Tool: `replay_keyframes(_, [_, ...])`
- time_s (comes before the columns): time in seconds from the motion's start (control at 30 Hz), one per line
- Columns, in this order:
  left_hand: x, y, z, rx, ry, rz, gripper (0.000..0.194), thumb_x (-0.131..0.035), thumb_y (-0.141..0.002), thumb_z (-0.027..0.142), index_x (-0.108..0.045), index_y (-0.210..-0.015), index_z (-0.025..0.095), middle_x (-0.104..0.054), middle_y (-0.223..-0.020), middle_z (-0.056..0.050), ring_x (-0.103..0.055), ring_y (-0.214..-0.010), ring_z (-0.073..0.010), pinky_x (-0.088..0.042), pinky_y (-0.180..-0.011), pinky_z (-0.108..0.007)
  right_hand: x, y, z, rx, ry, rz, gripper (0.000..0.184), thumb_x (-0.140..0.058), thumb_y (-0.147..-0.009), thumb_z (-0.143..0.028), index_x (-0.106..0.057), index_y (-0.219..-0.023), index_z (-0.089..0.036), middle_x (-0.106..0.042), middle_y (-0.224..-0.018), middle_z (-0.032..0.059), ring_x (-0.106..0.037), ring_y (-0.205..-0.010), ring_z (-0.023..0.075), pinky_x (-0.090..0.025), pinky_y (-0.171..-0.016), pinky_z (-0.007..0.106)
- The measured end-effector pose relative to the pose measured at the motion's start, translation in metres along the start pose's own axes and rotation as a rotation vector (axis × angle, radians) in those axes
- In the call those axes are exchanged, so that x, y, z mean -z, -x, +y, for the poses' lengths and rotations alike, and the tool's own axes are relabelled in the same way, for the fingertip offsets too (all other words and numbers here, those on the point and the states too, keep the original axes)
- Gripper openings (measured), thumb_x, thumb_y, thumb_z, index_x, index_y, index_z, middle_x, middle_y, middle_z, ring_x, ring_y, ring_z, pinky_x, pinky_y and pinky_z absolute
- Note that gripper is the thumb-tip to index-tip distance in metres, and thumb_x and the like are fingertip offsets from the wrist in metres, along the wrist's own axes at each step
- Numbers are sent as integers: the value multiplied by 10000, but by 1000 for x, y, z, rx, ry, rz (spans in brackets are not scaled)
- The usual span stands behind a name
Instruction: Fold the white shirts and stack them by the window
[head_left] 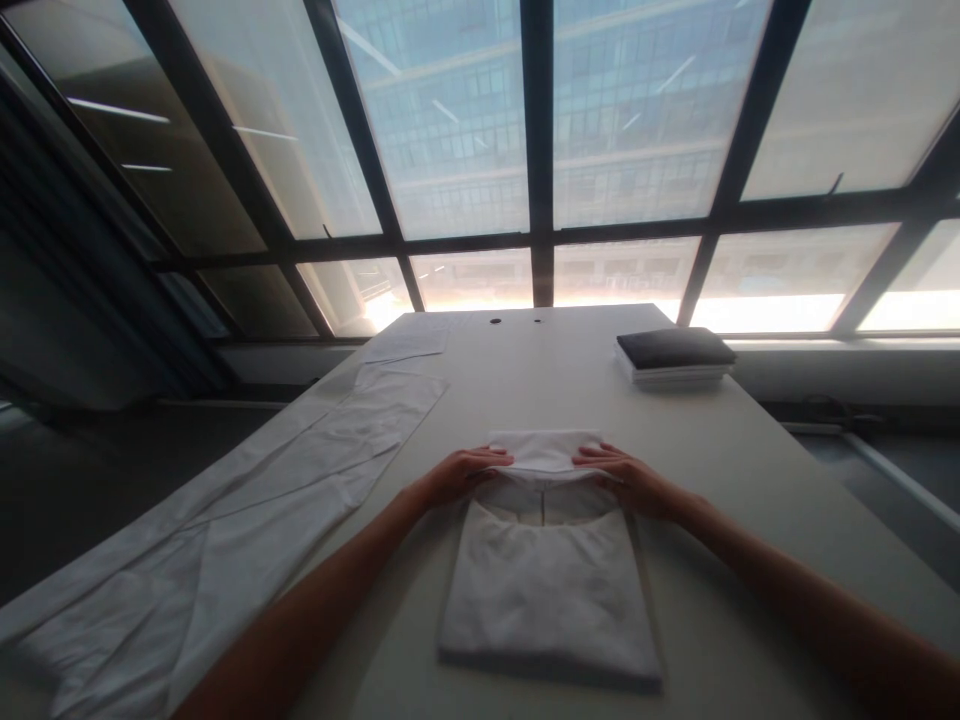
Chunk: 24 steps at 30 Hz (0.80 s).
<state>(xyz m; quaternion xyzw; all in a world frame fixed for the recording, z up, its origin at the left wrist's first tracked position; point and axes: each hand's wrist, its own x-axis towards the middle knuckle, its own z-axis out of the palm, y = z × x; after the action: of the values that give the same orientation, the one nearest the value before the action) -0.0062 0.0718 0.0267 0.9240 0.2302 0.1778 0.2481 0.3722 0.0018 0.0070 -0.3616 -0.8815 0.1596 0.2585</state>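
Observation:
A white T-shirt (551, 590), folded into a narrow shape, lies in front of me with its round neckline facing up. Beyond the neckline a folded section of the same shirt is raised, forming a flap at the far end. My left hand (466, 470) grips the flap's left side, its fingers over the fabric. On the right side my right hand (628, 476) does the same, fingers pointing inward. Both thumbs are mostly hidden by the cloth. The inside of the collar, with a dark vertical line, shows between the hands.
More white garments (300, 480) lie spread and overlapping along the table's (517, 375) left side. At the back right sits a stack of folded white clothing with a black folded piece (675, 348) on top. Large windows (465, 120) stand behind the table, and a dark curtain (82, 230) hangs at left.

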Motion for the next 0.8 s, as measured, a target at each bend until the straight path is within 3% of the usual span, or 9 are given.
replay_keyframes(0.1, [6,0,8,-13,-68,-67,344,-578,-998,285,-666,-1330,281,-631,-1385,-53,-535,-1350,-229,-340,-1192,-411,-1,1,-1,18,16,7,375,-523,-1025,-336,-614,-1389,-342,-609,-1410,32,-467,-1399,263,-297,-1212,506])
replay_keyframes(0.2, [9,-7,24,-3,-198,-98,466,-646,-938,219,-607,-1392,315,-615,-1409,-34,-548,-1337,-234,-319,-1202,-420,-3,3,0,67,63,6,415,-568,-1003,-302,-586,-1412,-366,-594,-1429,28,-484,-1388,264,-308,-1208,515])
replay_keyframes(0.3, [0,-23,38,-25,-277,-94,610,-646,-898,137,-524,-1466,325,-566,-1461,-33,-546,-1338,-235,-363,-1175,-393,-4,2,0,85,94,26,467,-609,-978,-277,-562,-1436,-350,-591,-1435,42,-522,-1355,265,-337,-1195,508])
replay_keyframes(0.37, [-11,-35,44,-80,-264,-102,576,-606,-915,113,-540,-1456,300,-555,-1471,-42,-549,-1336,-227,-409,-1142,-352,-5,0,-1,90,97,47,471,-613,-973,-257,-566,-1434,-334,-603,-1422,51,-553,-1325,259,-359,-1184,494])
replay_keyframes(0.5, [-24,-41,48,-116,-184,-112,438,-505,-1012,180,-563,-1436,270,-540,-1483,-50,-525,-1360,-205,-402,-1151,-329,-4,-4,-11,80,91,11,355,-540,-1010,-242,-660,-1334,-325,-640,-1373,43,-567,-1312,244,-385,-1168,472])
replay_keyframes(0.6, [-19,-38,57,-80,-158,-198,423,-494,-1040,295,-540,-1456,231,-451,-1549,-68,-416,-1441,-216,-348,-1190,-346,0,-5,-24,63,40,-80,319,-518,-1025,-294,-692,-1292,-305,-606,-1410,45,-527,-1351,254,-369,-1174,474])
replay_keyframes(0.67, [-17,-44,65,-37,-166,-237,410,-430,-1067,365,-583,-1413,210,-474,-1536,-72,-420,-1439,-207,-347,-1188,-334,3,-5,-30,45,-50,-140,323,-495,-1035,-354,-707,-1270,-292,-593,-1425,36,-510,-1365,260,-360,-1177,471])
replay_keyframes(0.73, [-22,-59,69,22,-207,-176,436,-339,-1090,376,-604,-1384,193,-529,-1495,-77,-456,-1413,-192,-346,-1185,-330,5,-8,-31,-15,-168,-138,365,-444,-1048,-415,-738,-1214,-275,-642,-1367,26,-563,-1315,262,-415,-1138,447])
replay_keyframes(0.8, [-34,-78,67,87,-291,-72,457,-315,-1092,359,-540,-1438,163,-495,-1522,-102,-408,-1445,-213,-306,-1208,-393,4,-18,-26,-121,-231,6,427,-406,-1049,-461,-759,-1166,-252,-707,-1268,32,-640,-1218,267,-485,-1069,426])
